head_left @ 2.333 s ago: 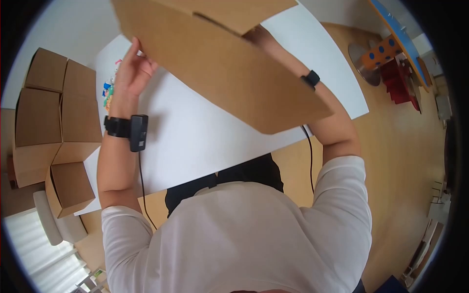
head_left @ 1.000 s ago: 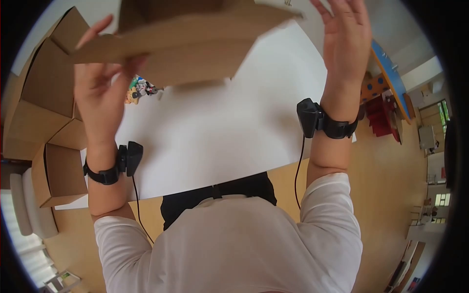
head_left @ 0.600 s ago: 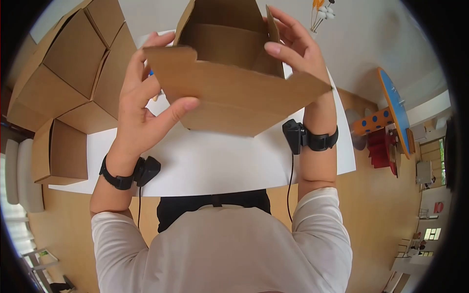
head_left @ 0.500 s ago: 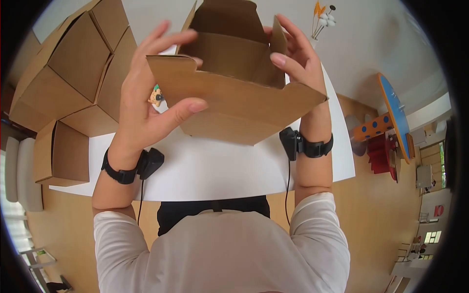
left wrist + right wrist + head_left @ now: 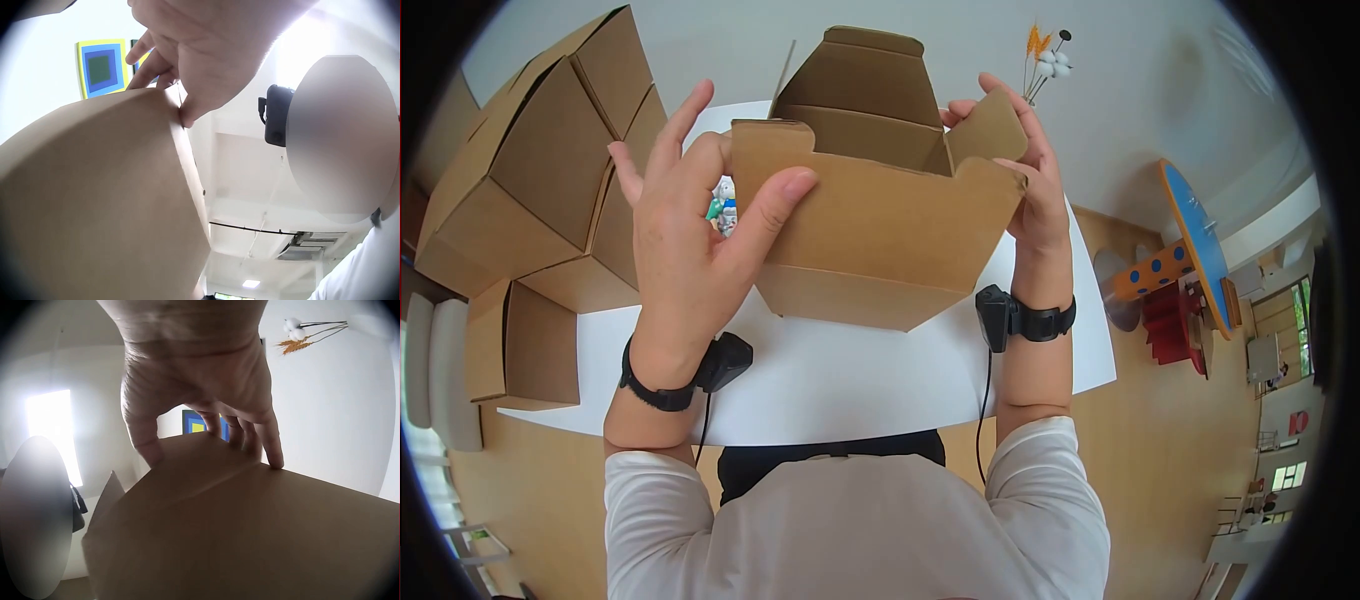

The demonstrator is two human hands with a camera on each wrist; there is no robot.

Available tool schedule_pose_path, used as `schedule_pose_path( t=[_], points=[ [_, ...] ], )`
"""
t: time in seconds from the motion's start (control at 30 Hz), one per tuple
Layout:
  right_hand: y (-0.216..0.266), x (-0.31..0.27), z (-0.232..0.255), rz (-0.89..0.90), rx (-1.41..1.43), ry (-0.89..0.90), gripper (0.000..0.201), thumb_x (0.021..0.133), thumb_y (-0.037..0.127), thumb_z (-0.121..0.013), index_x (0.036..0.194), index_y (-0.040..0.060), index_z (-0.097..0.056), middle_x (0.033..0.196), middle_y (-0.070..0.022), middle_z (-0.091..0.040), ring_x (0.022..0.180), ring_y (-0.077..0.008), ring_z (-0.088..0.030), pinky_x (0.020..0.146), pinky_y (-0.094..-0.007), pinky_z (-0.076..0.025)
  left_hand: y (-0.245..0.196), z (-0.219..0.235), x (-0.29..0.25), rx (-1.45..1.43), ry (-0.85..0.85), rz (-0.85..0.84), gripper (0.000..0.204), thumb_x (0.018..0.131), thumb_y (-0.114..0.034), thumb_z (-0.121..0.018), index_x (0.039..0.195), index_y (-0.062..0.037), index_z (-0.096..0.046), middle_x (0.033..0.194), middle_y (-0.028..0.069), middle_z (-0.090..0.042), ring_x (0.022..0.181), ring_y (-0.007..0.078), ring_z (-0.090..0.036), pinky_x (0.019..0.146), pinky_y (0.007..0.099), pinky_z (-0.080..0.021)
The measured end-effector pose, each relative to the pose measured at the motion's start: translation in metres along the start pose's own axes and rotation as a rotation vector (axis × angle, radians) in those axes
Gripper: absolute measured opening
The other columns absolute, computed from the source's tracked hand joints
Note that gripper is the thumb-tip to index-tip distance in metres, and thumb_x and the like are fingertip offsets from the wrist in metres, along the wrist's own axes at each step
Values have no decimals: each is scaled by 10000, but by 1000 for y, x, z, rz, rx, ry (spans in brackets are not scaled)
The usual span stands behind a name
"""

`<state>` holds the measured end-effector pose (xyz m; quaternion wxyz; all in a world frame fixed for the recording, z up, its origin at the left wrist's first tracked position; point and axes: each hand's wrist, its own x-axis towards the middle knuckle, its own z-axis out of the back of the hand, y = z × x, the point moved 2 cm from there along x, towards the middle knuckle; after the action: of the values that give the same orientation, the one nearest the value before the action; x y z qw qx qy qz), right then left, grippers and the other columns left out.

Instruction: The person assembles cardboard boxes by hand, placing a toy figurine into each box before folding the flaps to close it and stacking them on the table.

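Observation:
A brown cardboard box [image 5: 870, 225] is held up over the white table, its top open and flaps raised. My left hand [image 5: 685, 235] pinches its near left corner, thumb flat along the front panel and index finger behind the edge; the other fingers stick out. On the far side, my right hand [image 5: 1038, 190] grips the right side flap [image 5: 990, 130], thumb near the front corner. The left wrist view has the thumb at the edge of the cardboard [image 5: 100, 200]. From the right wrist, the fingers [image 5: 273, 447] spread over the top edge of the box.
Several cardboard boxes [image 5: 540, 170] are stacked at the left, with a smaller open box [image 5: 540, 345] in front. Small colourful toys [image 5: 722, 208] show behind my left hand on the white table [image 5: 850, 390]. Dried flowers [image 5: 1050, 62] stand at the back right.
The box has swung from a large tilted panel overhead to open-top, lower and nearer. My right hand let go, then took the right flap; my left hand now pinches the left corner.

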<state>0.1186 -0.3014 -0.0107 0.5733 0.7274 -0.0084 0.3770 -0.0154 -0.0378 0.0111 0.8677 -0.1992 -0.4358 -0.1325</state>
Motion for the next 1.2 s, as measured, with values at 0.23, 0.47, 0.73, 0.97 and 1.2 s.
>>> schedule_pose_path(
  t=[0.23, 0.47, 0.73, 0.97, 1.2],
  points=[
    [-2, -4, -4, -35, -18, 106, 818, 738, 175, -711, 1477, 41, -387, 1253, -147, -606, 1217, -271, -568, 1053, -401, -445, 0, -16, -3, 127, -6, -5, 280, 876, -293, -723, 1074, -104, -662, 1332, 61, -611, 1382, 417, -408, 1066, 777, -61],
    [22, -16, -34, -64, -143, 194, 859, 716, 180, -801, 1466, 39, -406, 1256, -115, -584, 1227, -256, -548, 1007, -440, -485, -32, -7, -3, 23, 217, -352, 491, 869, -242, -665, 1355, -211, -608, 1415, 56, -549, 1393, 319, -431, 1122, 693, 41],
    [15, -9, -14, -58, -115, 56, 850, 707, 158, -790, 1459, 46, -410, 1235, -126, -616, 1158, -239, -591, 962, -380, -513, -16, 0, -4, 124, 264, -176, 398, 890, -296, -670, 1260, -149, -653, 1279, 42, -616, 1222, 292, -542, 1108, 717, -105],
    [14, -9, -13, -37, -137, 105, 907, 662, 206, -852, 1448, 51, -427, 1228, -130, -628, 1111, -233, -611, 974, -384, -498, -16, 2, -11, 100, 321, -117, 369, 911, -235, -653, 1260, -117, -651, 1279, 83, -635, 1258, 332, -523, 1135, 623, -236],
    [11, -10, -17, -97, -274, 100, 842, 717, 217, -858, 1431, 48, -444, 1211, -123, -631, 1163, -254, -593, 1061, -438, -432, -6, -14, -11, -152, 340, -67, 336, 932, -88, -584, 1261, -102, -649, 1292, 102, -626, 1278, 352, -515, 1151, 600, -247]
  ],
)
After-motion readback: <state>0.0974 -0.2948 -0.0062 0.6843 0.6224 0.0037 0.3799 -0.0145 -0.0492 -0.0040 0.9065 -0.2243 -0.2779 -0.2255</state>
